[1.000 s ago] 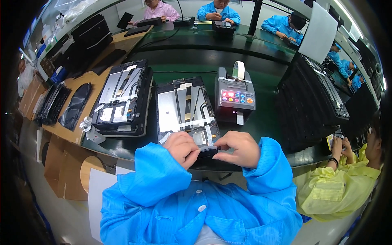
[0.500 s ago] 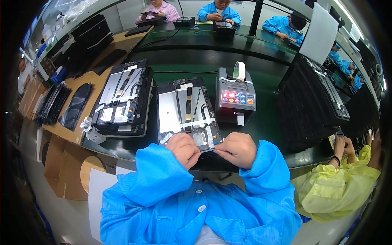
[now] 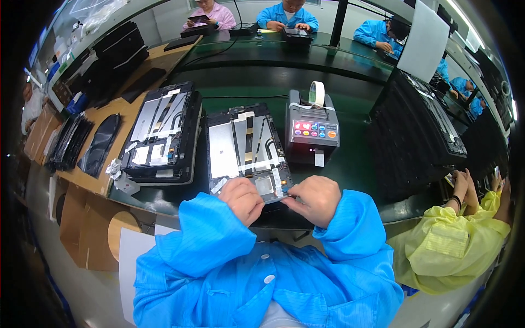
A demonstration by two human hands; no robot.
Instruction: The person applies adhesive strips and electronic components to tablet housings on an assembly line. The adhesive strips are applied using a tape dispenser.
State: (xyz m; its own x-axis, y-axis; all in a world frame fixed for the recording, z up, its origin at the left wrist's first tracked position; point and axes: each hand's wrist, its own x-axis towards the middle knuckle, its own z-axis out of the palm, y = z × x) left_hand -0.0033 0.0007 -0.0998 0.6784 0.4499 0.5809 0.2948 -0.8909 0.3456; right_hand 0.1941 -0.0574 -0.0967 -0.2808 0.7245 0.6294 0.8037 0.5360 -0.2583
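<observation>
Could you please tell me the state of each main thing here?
Flat black rectangular device: inner parts exposed.
Left bare hand: fingers curled at its near edge.
Right bare hand: fingertips at its near right corner.
Grey boxy tape dispenser: panel lit, tape end protruding.
White tape roll: upright atop dispenser.
Left black device stack, right stack: topmost insides exposed.

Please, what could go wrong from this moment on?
The left hand and right hand are at the near edge of the opened device; a slip might scratch its exposed silver plates.

The dark stack on the right is tall; a bump could perhaps topple it.
</observation>
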